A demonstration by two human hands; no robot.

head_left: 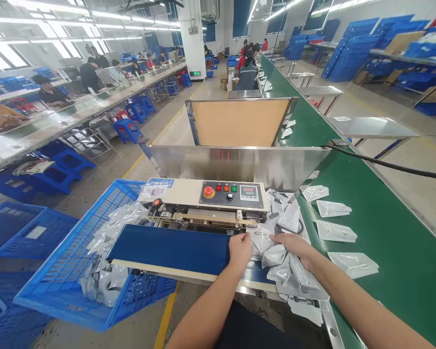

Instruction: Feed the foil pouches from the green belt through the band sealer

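Between my two hands is a white plastic pouch (260, 238), its upper edge close to the slot of a bag sealing machine (203, 194). My left hand (240, 251) pinches the pouch's left side, just above the machine's blue belt (170, 247). On the right, my right hand (294, 246) has its thumb and finger on the pouch's right edge; its other fingers are partly hidden. Several more pouches (294, 274) lie heaped under and below my right hand. Another pile of pouches (290, 215) rests beyond it, at the machine's right end.
A blue plastic crate (111, 315) stands left of the machine with several pouches (107, 281) in it. A green conveyor (385, 223) runs along the right, carrying spaced pouches (336, 231). Behind the machine stands a metal panel (236, 162). People sit at benches farther off.
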